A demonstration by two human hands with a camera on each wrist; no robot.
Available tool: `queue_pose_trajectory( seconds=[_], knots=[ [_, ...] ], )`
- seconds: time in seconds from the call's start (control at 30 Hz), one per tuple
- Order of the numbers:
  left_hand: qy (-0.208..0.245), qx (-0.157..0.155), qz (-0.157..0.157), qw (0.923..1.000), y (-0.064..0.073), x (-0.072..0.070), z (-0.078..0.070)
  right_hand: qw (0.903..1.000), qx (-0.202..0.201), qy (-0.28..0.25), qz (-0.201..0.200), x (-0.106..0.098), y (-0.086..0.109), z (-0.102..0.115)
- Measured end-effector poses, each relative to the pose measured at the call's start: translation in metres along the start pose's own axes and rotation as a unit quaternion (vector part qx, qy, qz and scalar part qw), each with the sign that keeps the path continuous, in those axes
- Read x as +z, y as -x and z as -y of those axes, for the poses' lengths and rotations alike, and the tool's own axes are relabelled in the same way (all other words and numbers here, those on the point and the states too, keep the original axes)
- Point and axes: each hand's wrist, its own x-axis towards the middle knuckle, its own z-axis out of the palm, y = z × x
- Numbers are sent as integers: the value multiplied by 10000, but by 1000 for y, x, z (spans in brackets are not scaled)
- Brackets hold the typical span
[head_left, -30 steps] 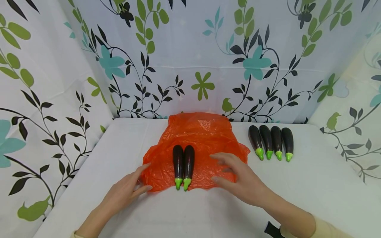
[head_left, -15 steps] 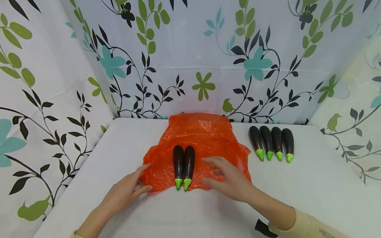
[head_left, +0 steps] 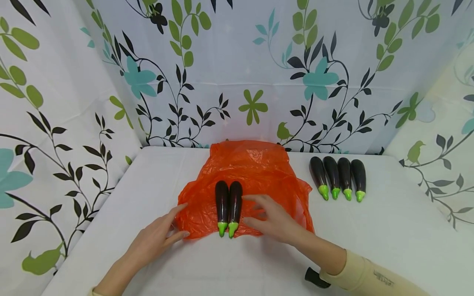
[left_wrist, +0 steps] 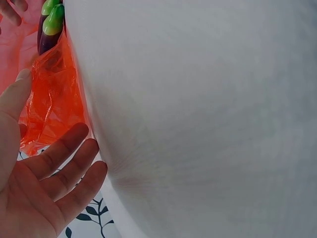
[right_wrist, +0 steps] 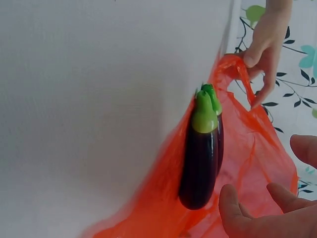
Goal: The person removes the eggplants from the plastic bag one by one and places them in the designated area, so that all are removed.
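Two dark purple eggplants with green stems, the left one (head_left: 222,205) and the right one (head_left: 235,205), lie side by side on a flattened orange plastic bag (head_left: 255,164), stems toward the person. My left hand (head_left: 153,238) rests at the bag's left edge by its handle loop, its fingers (left_wrist: 64,178) spread and relaxed in the left wrist view. Over the bag's right half is my right hand (head_left: 272,220), fingers apart and holding nothing. Its fingertips come right up to the right eggplant's side. In the right wrist view, one eggplant (right_wrist: 198,158) largely covers the other.
Several more eggplants (head_left: 338,176) lie in a row at the back right of the white table (head_left: 222,267). A black object (head_left: 316,278) shows near the right sleeve (head_left: 363,273). Leaf-patterned curtains (head_left: 252,74) stand behind and at both sides.
My right hand has moved left across the bag toward the right eggplant. The right forearm and the black object have shifted left too. My left hand and the eggplants have stayed put.
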Motion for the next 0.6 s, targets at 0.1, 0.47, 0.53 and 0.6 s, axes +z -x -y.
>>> queue_pose_trajectory(
  seconds=[0.1,0.47,0.53,0.6],
  knots=[
    [2,6,2,10000,1,0,0,9999,68,10,73,4,-3,-1],
    [-21,47,-19,10000,0,0,0,9989,343,-11,310,16,-10,-5],
    [-34,63,-21,10000,0,1,1,9987,384,-26,323,18,-11,-6],
    [-40,73,-24,10000,0,1,1,9986,412,-20,328,20,-12,-6]
  ],
)
